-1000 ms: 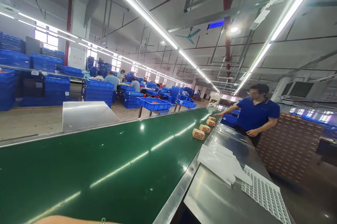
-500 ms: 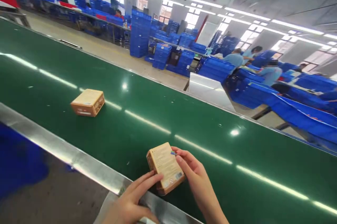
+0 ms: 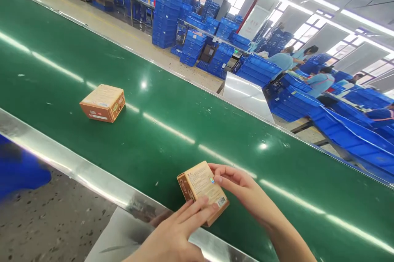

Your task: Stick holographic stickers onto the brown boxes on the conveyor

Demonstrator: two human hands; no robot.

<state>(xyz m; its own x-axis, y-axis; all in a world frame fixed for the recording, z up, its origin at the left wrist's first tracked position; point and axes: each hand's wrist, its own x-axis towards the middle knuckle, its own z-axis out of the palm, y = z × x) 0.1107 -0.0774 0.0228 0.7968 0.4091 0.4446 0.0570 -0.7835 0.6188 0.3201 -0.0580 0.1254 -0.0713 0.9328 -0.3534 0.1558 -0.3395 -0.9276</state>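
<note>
Now reaching further across the box (image 3: 201, 184) with the left hand (image 3: 178, 235), pressing with fingers outstretched rather than clenched, steadying it at the near edge of the green belt (image 3: 147, 159). Pinching the shiny sticker (image 3: 212, 180) with the right hand (image 3: 241, 184), at the box's right edge. Lying closer to the face than a moment ago, so nearer to full contact; hard to tell whether stuck yet. Well apart from the second box (image 3: 103, 103), up the belt to the left.

Cardboard box (image 3: 201, 182), smooth; belt (image 3: 154, 147) glossy; rail (image 3: 89, 178) shiny metal.
</note>
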